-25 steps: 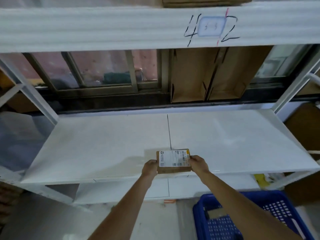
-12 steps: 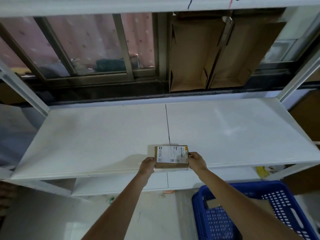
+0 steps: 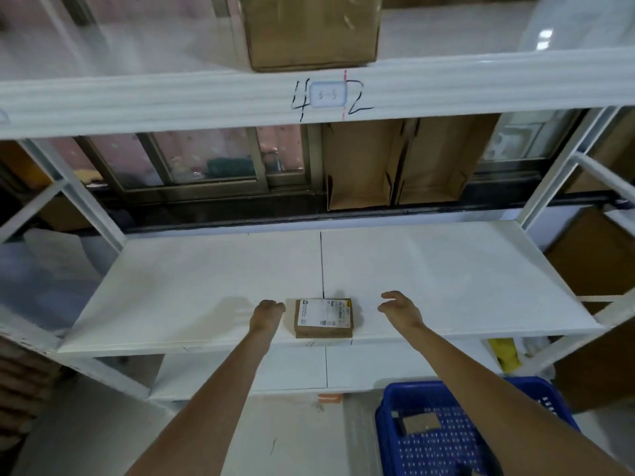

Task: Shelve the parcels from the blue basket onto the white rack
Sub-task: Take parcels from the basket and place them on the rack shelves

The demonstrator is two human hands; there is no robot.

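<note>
A small brown parcel [image 3: 324, 318] with a white label lies flat near the front edge of the white rack's middle shelf [image 3: 446, 280]. My left hand [image 3: 268, 312] hovers just left of the parcel, fingers curled, holding nothing. My right hand [image 3: 400, 310] is a little to the right of it, apart from it, fingers spread. The blue basket [image 3: 433, 438] stands on the floor at the lower right, partly hidden by my right forearm, with a brown parcel [image 3: 421, 424] inside.
A large cardboard box [image 3: 309, 32] sits on the upper shelf, whose front edge is marked "4 2". Flattened cartons [image 3: 395, 163] lean behind the rack by a window. A lower shelf [image 3: 275, 369] lies beneath. Cardboard stands at the right.
Both hands held the parcel at the shelf's front edge; now it lies on the shelf and both hands have let go and moved apart to its sides.
</note>
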